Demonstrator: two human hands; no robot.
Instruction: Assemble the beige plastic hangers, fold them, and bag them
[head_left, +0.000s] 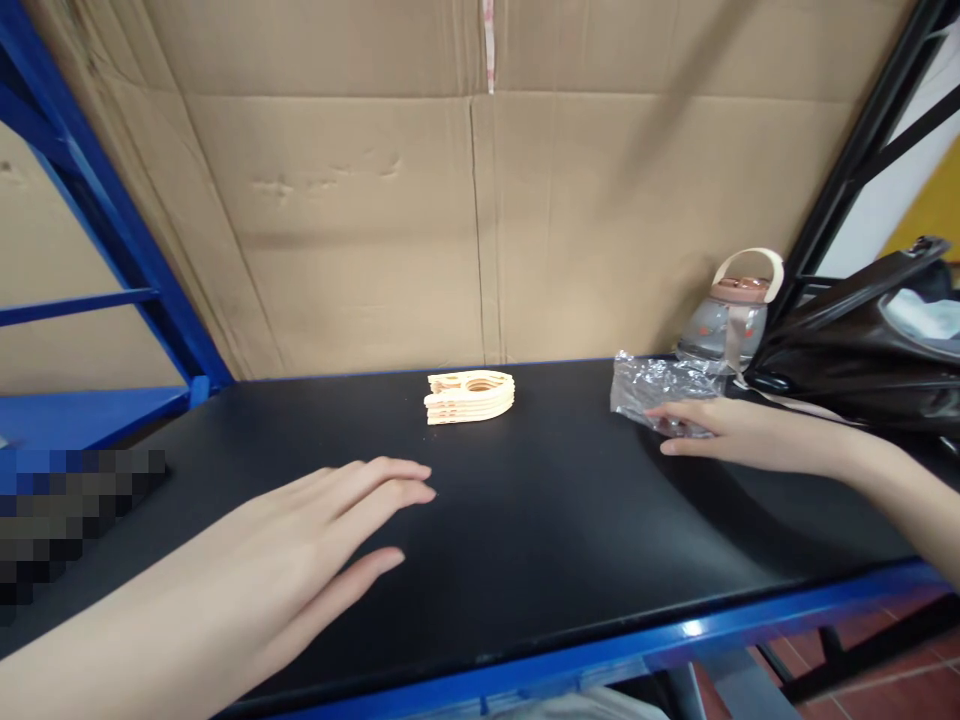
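My left hand [300, 560] hovers over the black tabletop with its fingers stretched out and thumb apart, holding nothing. Beyond its fingertips lies a neat stack of cream plastic pieces [471, 400], rounded at the right end, which look like folded travel hangers. On the right, my right hand [724, 430] rests its outstretched fingers against a crumpled clear plastic bag [637, 385]. Its thumb is apart from the fingers, below the bag's near edge. Part of the bag is hidden under the hand.
Behind the bag stands a clear water bottle [731, 315] with a cream handle. A dark brown leather-like bag [847, 350] sits at the right edge. Cardboard [337, 230] walls the back. A blue frame [142, 230] rises at left; a blue rail [675, 635] edges the front.
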